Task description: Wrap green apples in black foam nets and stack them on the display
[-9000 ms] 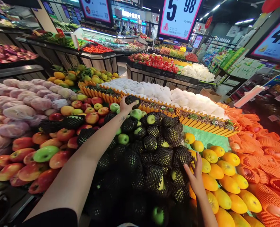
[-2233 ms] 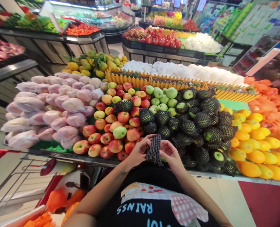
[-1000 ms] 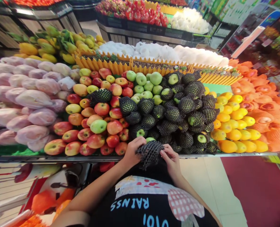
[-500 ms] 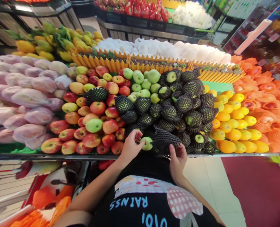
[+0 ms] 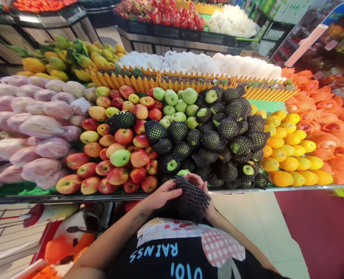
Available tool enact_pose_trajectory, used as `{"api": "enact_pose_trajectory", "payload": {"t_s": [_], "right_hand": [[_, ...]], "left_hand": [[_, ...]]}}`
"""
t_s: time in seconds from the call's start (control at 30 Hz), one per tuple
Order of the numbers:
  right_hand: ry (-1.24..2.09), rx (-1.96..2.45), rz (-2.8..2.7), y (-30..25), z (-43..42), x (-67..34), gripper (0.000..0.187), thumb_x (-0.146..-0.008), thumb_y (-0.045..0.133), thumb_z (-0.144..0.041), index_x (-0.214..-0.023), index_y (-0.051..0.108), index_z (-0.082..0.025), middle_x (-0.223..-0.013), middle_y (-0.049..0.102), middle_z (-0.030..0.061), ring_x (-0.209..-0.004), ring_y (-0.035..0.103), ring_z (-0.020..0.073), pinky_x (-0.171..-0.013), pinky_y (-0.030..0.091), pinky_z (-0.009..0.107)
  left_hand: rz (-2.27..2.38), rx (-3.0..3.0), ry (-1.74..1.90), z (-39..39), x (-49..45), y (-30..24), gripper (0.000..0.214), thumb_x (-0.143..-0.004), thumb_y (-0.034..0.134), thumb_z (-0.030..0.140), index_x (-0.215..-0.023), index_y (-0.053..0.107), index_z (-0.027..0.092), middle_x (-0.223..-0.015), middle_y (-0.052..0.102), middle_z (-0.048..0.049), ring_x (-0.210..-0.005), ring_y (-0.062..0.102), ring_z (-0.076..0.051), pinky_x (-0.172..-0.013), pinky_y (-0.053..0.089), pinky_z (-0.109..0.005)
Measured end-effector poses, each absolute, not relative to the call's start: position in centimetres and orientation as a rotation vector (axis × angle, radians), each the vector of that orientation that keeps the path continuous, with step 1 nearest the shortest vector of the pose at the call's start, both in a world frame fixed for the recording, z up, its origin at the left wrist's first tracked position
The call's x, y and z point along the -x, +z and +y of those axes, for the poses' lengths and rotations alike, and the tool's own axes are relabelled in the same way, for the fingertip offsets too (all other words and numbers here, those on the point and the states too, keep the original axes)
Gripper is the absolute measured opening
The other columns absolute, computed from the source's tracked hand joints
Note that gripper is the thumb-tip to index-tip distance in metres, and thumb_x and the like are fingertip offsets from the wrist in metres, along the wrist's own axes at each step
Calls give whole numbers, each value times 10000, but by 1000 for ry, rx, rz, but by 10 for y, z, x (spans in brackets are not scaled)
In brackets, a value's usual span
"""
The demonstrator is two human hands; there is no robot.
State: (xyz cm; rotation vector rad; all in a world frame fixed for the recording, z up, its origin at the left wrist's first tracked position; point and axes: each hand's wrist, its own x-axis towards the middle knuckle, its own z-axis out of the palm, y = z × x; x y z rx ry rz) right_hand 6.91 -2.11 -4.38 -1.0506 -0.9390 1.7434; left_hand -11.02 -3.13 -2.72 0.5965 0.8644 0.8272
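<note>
Holding the black net (image 5: pixel 192 201) in both hands, we've got our left hand (image 5: pixel 162 195) and right hand (image 5: pixel 201 181) curled round opposite sides by the desk's (image 5: pixel 81 197) near edge, probably because it's floppy. Can't really tell what's inside, tbh.

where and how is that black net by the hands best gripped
Probably by the upper edge of the black net, pinched from both sides: the left hand and right hand meet it there, and the soft, loose-looking mesh droops below, so two grip points should steady it.
</note>
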Motion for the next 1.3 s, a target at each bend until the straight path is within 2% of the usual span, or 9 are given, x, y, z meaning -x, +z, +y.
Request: {"api": "enact_pose_trajectory", "payload": {"t_s": [0.13,0.23,0.4,0.57,0.63,0.77,0.93,1.13,1.3], "right_hand": [[1865,1157,-971,-44,-25,-63,452,-714,736,-672,-901,722,-261,-895,716,24,-896,654,232,-922,497,374],[1802,1242,-950,-46,-27,-66,369,-707,778,-572,-818,660,-241,-787,654,-16,-764,610,179,-783,498,311],[1702,1387,-1039,-58,-16,-77,428,-731,686,-620,-709,512,-231,-649,514,-42,-606,488,145,-603,429,264],[1294,1553,-1313,-66,10,-79,400,-759,658,-624,-766,542,-241,-728,557,-13,-718,525,190,-715,426,298],[1144,1577,-1415,-66,17,-74,396,-791,607,-635,-783,557,-242,-738,602,16,-710,565,216,-712,425,321],[907,1598,-1555,-81,21,-66,489,-833,460,-693,-827,594,-223,-757,702,129,-653,659,285,-590,427,340],[551,1643,-1833,-113,22,-70,595,-925,242,-664,-923,643,-224,-798,772,164,-647,738,311,-521,476,355],[703,1491,-1590,-113,33,-65,660,-763,340,-891,-796,580,-277,-655,724,97,-604,723,333,-536,527,398],[1010,1407,-1436,-93,45,-71,613,-738,451,-881,-765,573,-280,-634,663,27,-587,672,264,-591,553,357]], "left_hand": [[787,-762,644,-30,114,-33,400,-749,807,433,-1032,747,157,-1070,768,-83,-1023,674,-234,-986,484,-374],[885,-768,622,-25,124,-39,411,-735,806,431,-1031,748,152,-1042,767,-76,-970,673,-225,-952,486,-360],[1170,-922,650,-17,136,-58,369,-733,766,452,-935,714,148,-935,739,-49,-883,648,-214,-842,492,-316],[1479,-1148,801,-14,119,-73,179,-881,571,342,-884,642,177,-908,720,-59,-895,644,-221,-827,487,-306],[1624,-1230,724,-15,111,-75,163,-883,508,173,-972,645,176,-986,735,-89,-958,663,-224,-876,478,-303],[1851,-1327,365,-16,102,-78,488,-812,506,31,-1273,595,163,-1148,717,-150,-1082,665,-263,-934,458,-325],[1750,-1153,633,-16,97,-93,330,-820,587,196,-1129,702,194,-1098,727,-154,-1125,627,-342,-1036,398,-430],[1390,-794,1185,-9,93,-117,265,-675,759,350,-904,706,228,-1025,726,-109,-1182,553,-369,-1102,334,-445],[1329,-658,1282,3,87,-94,342,-657,795,485,-771,615,217,-843,658,-38,-1058,564,-315,-998,399,-399]]}}
